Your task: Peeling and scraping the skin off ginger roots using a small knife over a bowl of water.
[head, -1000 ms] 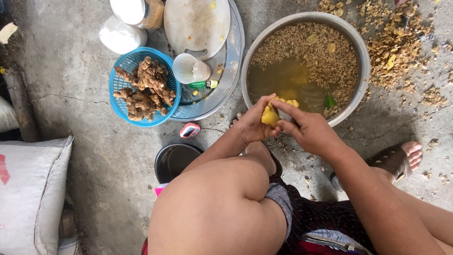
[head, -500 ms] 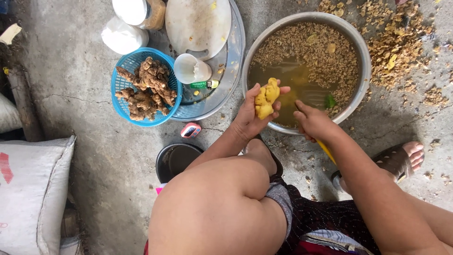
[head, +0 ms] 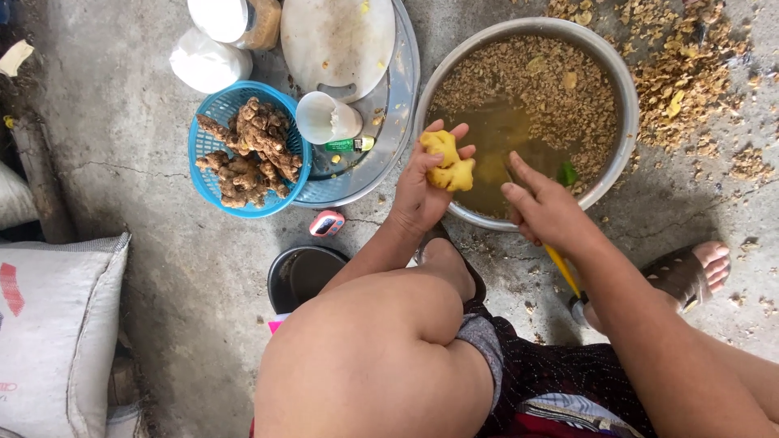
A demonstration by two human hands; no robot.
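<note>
Left hand (head: pixel 418 191) grips a peeled yellow ginger piece (head: pixel 446 161) over the big metal basin (head: pixel 625 113) of murky water and peelings; right hand (head: pixel 548 212) clenches a yellow-handled tool (head: pixel 561 270). Unpeeled ginger fills the blue plastic basket (head: pixel 204 138).

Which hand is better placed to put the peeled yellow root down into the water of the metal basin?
Left, probably. The left hand already holds the peeled root right over the basin rim; the right hand grips a yellow-handled tool.
</note>
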